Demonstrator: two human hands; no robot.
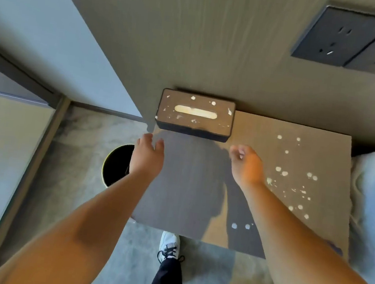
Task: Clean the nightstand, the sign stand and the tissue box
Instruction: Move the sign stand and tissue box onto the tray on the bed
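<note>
A dark brown tissue box with a pale slot and white specks on its lid stands at the back left of the wooden nightstand, against the wall. White paper bits lie scattered over the nightstand's right half. My left hand hovers over the front left of the box, fingers apart, holding nothing. My right hand hovers just right of the box's front corner, fingers loosely curled, with nothing in it. No sign stand is in view.
A black round bin stands on the floor left of the nightstand. White bedding borders the nightstand's right edge. Dark wall sockets sit on the wall above right. My feet are below the front edge.
</note>
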